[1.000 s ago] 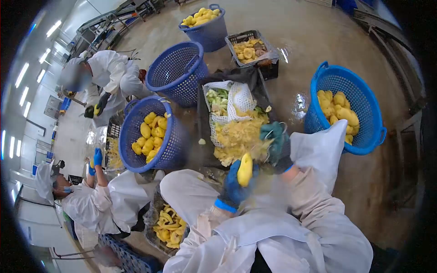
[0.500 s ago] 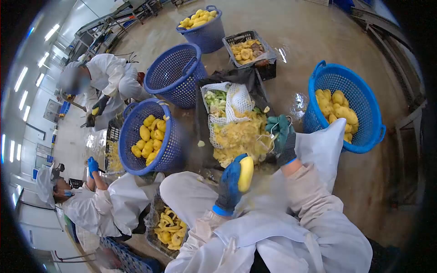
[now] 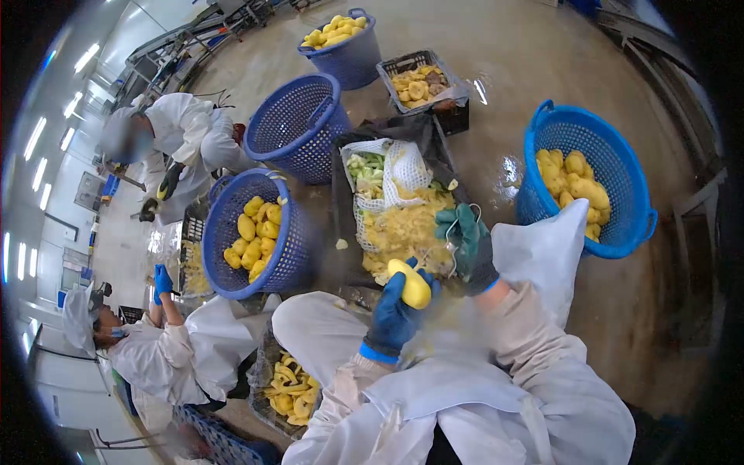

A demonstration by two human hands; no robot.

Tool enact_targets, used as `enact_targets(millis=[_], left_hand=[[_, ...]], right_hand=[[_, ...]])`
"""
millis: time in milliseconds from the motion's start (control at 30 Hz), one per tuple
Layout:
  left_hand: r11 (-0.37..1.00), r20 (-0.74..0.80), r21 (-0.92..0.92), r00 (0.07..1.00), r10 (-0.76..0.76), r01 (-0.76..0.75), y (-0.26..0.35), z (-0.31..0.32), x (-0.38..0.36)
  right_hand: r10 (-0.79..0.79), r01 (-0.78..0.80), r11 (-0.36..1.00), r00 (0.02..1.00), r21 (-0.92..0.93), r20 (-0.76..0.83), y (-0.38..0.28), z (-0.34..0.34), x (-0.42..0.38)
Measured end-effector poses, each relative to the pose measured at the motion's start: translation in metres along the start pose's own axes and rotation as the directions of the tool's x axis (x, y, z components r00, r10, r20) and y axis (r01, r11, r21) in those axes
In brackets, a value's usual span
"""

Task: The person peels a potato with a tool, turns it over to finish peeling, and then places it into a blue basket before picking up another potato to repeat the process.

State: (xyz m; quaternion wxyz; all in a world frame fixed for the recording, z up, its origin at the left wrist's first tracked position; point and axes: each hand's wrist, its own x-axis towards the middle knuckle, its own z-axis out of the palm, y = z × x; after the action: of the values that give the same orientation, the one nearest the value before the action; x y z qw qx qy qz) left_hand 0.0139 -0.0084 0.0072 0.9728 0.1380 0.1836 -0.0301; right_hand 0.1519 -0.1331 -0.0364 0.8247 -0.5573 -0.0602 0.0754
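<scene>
My left hand, in a blue glove, is closed around a smooth, yellow, oblong squash-like vegetable. Its pale, peeled-looking surface faces up. My right hand, in a green glove, is closed just to the right of it. A thin, bent metal frame, seemingly a peeler, shows at its fingers; most of it is hidden by the glove. Beneath both hands lies a heap of yellow peelings in a crate lined with black plastic. White netting and green scraps share that crate.
A blue basket of yellow vegetables stands right; a purple-blue basket of them stands left. Farther off are another basket and a crate. Two co-workers sit at left. A crate of yellow pieces is beside my leg.
My left hand has turned the yellow vegetable, tilting it from upright to slanted. My right hand has shifted slightly down and left, its fingers turned. The far co-worker's hands have moved lower.
</scene>
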Motion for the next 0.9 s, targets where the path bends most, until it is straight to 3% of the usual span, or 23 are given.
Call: enact_targets(millis=[67,100,200,233,300,333,400,433,500,533,600,633,700,800,833,867,900], left_hand=[[0.998,-0.113,-0.031,0.992,0.050,-0.054,-0.001,-0.011,0.003],[0.994,-0.066,-0.087,0.996,0.066,-0.072,-0.002,-0.021,0.008],[0.989,-0.049,-0.146,0.999,0.015,-0.022,-0.006,-0.014,0.008],[0.984,-0.091,-0.168,0.995,0.044,-0.059,-0.007,-0.013,0.005],[0.969,-0.166,-0.205,0.980,0.105,-0.138,-0.004,-0.011,0.005],[0.976,-0.130,-0.174,0.985,0.109,-0.131,-0.002,-0.012,0.008],[0.986,-0.072,-0.121,0.992,0.103,-0.111,-0.005,-0.014,0.010],[0.979,-0.127,-0.173,0.988,0.085,-0.107,-0.007,-0.011,0.011],[0.957,-0.239,-0.267,0.970,0.051,-0.116,-0.007,-0.004,0.009],[0.957,-0.221,-0.252,0.971,0.087,-0.143,-0.006,-0.005,0.007],[0.957,-0.178,-0.220,0.972,0.152,-0.190,-0.005,-0.010,0.006],[0.981,-0.123,-0.078,0.979,0.165,-0.176,-0.007,-0.019,0.006],[0.964,0.011,0.213,0.987,0.161,-0.159,-0.008,-0.035,0.015],[0.991,-0.105,-0.105,0.992,0.067,-0.078,-0.002,-0.017,0.008],[0.963,-0.165,-0.227,0.980,0.110,-0.146,-0.004,0.006,0.001],[0.968,-0.147,-0.213,0.983,0.106,-0.136,-0.001,0.006,0.000],[0.972,-0.137,-0.201,0.986,0.095,-0.121,0.002,0.004,-0.004]], right_hand=[[-0.031,0.029,0.999,0.992,0.017,0.124,-0.001,0.000,-0.015],[0.109,-0.110,0.993,0.993,0.042,0.042,-0.032,0.025,-0.035],[-0.100,0.111,0.992,0.984,-0.064,0.150,-0.010,0.023,-0.031],[-0.134,0.135,0.990,0.991,-0.030,0.028,0.013,0.008,-0.017],[-0.061,0.061,0.994,0.998,0.089,0.003,0.011,-0.006,-0.003],[-0.024,0.026,0.989,1.000,0.145,-0.011,0.008,-0.008,0.001],[-0.295,0.289,0.954,0.953,0.078,0.075,0.009,0.014,-0.020],[-0.230,0.212,0.965,0.967,0.156,0.108,0.007,0.022,-0.027],[-0.035,0.027,0.958,0.999,0.284,0.024,0.009,0.010,-0.014],[0.063,-0.052,0.932,0.998,0.359,-0.019,0.009,0.005,-0.009],[-0.058,0.070,0.979,0.996,0.189,-0.066,0.003,-0.005,0.000],[-0.145,0.144,0.982,0.989,0.119,0.001,-0.019,0.017,-0.019],[-0.156,0.153,0.987,0.986,0.056,0.062,-0.003,0.024,-0.028],[-0.245,0.227,0.961,0.963,-0.154,-0.108,0.046,-0.013,0.006],[-0.111,0.120,0.992,0.981,0.045,-0.161,0.015,-0.015,0.010],[0.034,0.013,0.970,0.981,0.245,-0.189,-0.013,-0.014,0.009],[0.015,0.026,0.969,0.987,0.244,-0.161,-0.024,-0.006,0.002]])
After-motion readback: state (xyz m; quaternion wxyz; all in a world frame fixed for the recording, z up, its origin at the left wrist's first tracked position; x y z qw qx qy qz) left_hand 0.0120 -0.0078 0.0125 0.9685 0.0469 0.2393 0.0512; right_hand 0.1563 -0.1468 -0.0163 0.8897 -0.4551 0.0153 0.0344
